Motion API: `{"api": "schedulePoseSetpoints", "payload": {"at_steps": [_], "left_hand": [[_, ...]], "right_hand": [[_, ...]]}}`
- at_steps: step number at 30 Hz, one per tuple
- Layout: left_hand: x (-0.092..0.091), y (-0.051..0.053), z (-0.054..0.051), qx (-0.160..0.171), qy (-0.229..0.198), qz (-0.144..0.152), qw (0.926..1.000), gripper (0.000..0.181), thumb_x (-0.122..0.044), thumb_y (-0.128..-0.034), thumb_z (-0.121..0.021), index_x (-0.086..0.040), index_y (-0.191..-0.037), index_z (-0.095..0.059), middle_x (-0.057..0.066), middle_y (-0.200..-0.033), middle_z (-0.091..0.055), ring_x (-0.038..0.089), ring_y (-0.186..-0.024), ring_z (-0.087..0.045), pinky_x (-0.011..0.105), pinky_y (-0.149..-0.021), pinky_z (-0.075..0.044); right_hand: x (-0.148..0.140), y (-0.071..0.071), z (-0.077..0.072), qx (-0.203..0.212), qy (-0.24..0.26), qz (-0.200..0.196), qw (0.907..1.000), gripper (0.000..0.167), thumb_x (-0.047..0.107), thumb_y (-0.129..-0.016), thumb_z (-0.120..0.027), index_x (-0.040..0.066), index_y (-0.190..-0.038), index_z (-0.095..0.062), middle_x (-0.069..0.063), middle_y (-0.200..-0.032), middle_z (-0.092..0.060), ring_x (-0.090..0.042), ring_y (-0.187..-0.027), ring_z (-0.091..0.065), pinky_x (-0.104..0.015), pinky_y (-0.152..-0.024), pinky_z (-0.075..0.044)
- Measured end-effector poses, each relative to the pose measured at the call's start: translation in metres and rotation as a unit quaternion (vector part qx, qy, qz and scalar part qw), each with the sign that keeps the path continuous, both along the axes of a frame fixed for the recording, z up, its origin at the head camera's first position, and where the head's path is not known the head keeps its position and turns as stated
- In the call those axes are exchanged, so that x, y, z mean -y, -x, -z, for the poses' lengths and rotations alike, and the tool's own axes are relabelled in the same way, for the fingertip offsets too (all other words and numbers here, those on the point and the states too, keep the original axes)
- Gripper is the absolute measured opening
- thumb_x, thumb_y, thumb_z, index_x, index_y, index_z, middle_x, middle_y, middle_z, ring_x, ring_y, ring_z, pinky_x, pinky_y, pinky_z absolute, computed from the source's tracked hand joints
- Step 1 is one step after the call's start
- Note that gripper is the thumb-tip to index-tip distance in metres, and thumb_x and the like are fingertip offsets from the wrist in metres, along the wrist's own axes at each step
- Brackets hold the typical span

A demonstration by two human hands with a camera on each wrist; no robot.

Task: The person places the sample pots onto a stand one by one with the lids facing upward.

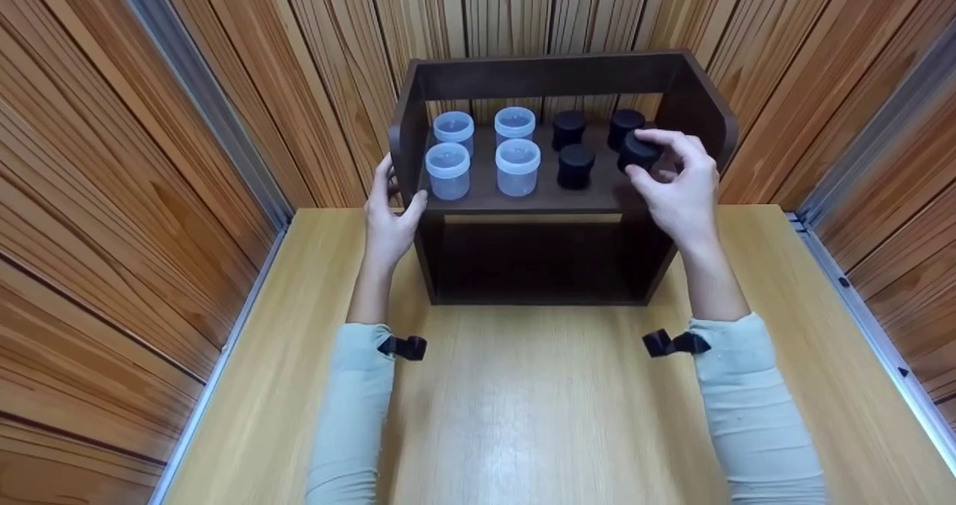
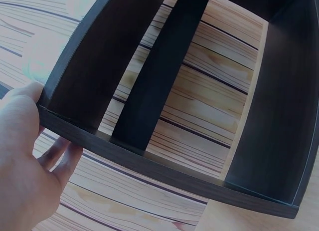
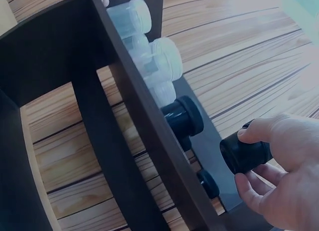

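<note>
A dark brown two-tier shelf [image 1: 523, 210] stands against the back wall. My left hand [image 1: 390, 225] grips its left side panel, thumb at the front edge and fingers around the outside; the left wrist view shows the hand [image 2: 30, 161] at the panel's edge. My right hand [image 1: 683, 184] pinches a black lidded jar [image 1: 639, 152] between thumb and fingers at the upper tier's right end. In the right wrist view this jar [image 3: 241, 150] is held apart from the shelf board. Three other black jars [image 1: 576, 166] stand on the upper tier, left of and behind it.
Several translucent jars with pale lids [image 1: 517, 167] stand in two rows on the upper tier's left half. The lower tier [image 1: 530, 262] lies beneath. A light wooden table [image 1: 515, 400] stretches in front, with wood-panelled walls [image 1: 119, 191] at back and sides.
</note>
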State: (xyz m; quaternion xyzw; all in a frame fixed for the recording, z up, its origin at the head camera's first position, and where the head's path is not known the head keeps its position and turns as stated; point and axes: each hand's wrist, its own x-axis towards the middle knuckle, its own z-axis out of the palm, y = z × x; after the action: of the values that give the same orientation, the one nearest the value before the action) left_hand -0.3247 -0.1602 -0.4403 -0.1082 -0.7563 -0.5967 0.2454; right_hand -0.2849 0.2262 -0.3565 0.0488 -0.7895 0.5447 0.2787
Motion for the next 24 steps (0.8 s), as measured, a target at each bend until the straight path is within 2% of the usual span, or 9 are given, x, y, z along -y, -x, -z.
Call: {"api": "schedulePoseSetpoints", "payload": {"at_steps": [3, 8, 10, 12, 16, 18, 20, 24], "left_hand": [[0.000, 0.000, -0.001, 0.000, 0.004, -0.002, 1.0000, 0.071, -0.009, -0.1003, -0.075, -0.006, -0.166, -0.049, 0.024, -0.156, -0.063, 0.040, -0.130, -0.070, 0.021, -0.078, -0.059], [0.001, 0.000, -0.001, -0.003, 0.008, -0.003, 1.0000, 0.070, -0.009, -0.1006, -0.075, -0.006, -0.166, -0.048, 0.023, -0.155, -0.064, 0.039, -0.131, -0.069, 0.044, -0.091, -0.063], [0.001, 0.000, -0.001, -0.002, 0.007, -0.004, 1.0000, 0.070, -0.009, -0.1005, -0.074, -0.006, -0.165, -0.048, 0.024, -0.154, -0.064, 0.039, -0.131, -0.069, 0.047, -0.092, -0.062], [0.001, 0.000, -0.001, 0.000, 0.008, -0.007, 0.9999, 0.070, -0.009, -0.1003, -0.074, -0.006, -0.165, -0.049, 0.024, -0.154, -0.064, 0.039, -0.130, -0.069, 0.042, -0.090, -0.063], [0.000, -0.001, -0.002, 0.003, 0.005, -0.007, 1.0000, 0.070, -0.009, -0.1001, -0.074, -0.007, -0.165, -0.049, 0.024, -0.153, -0.065, 0.040, -0.128, -0.070, 0.022, -0.079, -0.060], [0.000, -0.001, -0.002, 0.004, 0.003, -0.006, 1.0000, 0.070, -0.009, -0.1001, -0.074, -0.007, -0.166, -0.049, 0.024, -0.154, -0.064, 0.041, -0.127, -0.070, 0.018, -0.075, -0.058], [0.000, -0.001, -0.001, 0.005, 0.001, -0.004, 1.0000, 0.071, -0.009, -0.1000, -0.074, -0.007, -0.166, -0.049, 0.024, -0.154, -0.064, 0.042, -0.129, -0.070, 0.018, -0.075, -0.057], [0.000, -0.001, 0.000, 0.003, 0.003, -0.005, 1.0000, 0.071, -0.009, -0.1001, -0.074, -0.007, -0.166, -0.049, 0.024, -0.154, -0.064, 0.042, -0.131, -0.069, 0.026, -0.088, -0.058]], "right_hand": [[-0.003, 0.006, 0.001, 0.014, -0.012, 0.008, 0.9998, 0.043, -0.001, -0.092, -0.084, 0.009, -0.133, -0.082, 0.004, -0.123, -0.063, -0.007, -0.103, -0.062, -0.010, -0.084, -0.056], [-0.005, 0.016, 0.005, 0.035, -0.034, 0.015, 0.9987, 0.043, 0.002, -0.093, -0.084, 0.011, -0.135, -0.081, 0.002, -0.127, -0.062, -0.004, -0.106, -0.062, -0.011, -0.087, -0.056], [-0.005, 0.018, 0.008, 0.044, -0.043, 0.018, 0.9980, 0.043, 0.004, -0.094, -0.084, 0.012, -0.136, -0.081, -0.001, -0.129, -0.063, -0.004, -0.107, -0.063, -0.012, -0.088, -0.056], [-0.005, 0.020, 0.011, 0.052, -0.051, 0.023, 0.9971, 0.042, 0.005, -0.095, -0.084, 0.013, -0.136, -0.081, -0.004, -0.132, -0.064, -0.005, -0.109, -0.063, -0.013, -0.090, -0.055], [-0.004, 0.022, 0.015, 0.059, -0.060, 0.023, 0.9962, 0.041, 0.007, -0.096, -0.083, 0.015, -0.137, -0.081, -0.009, -0.134, -0.067, -0.012, -0.113, -0.068, -0.013, -0.091, -0.056], [-0.004, 0.023, 0.016, 0.058, -0.059, 0.021, 0.9963, 0.041, 0.006, -0.096, -0.082, 0.014, -0.137, -0.081, -0.010, -0.134, -0.067, -0.016, -0.115, -0.070, -0.011, -0.090, -0.056], [-0.004, 0.023, 0.018, 0.057, -0.055, 0.021, 0.9966, 0.041, 0.004, -0.096, -0.082, 0.012, -0.136, -0.081, -0.010, -0.133, -0.066, -0.017, -0.115, -0.071, -0.010, -0.089, -0.056], [-0.004, 0.024, 0.019, 0.059, -0.052, 0.029, 0.9965, 0.041, 0.003, -0.094, -0.081, 0.011, -0.135, -0.081, -0.008, -0.132, -0.063, -0.014, -0.112, -0.070, -0.008, -0.086, -0.055]]}}
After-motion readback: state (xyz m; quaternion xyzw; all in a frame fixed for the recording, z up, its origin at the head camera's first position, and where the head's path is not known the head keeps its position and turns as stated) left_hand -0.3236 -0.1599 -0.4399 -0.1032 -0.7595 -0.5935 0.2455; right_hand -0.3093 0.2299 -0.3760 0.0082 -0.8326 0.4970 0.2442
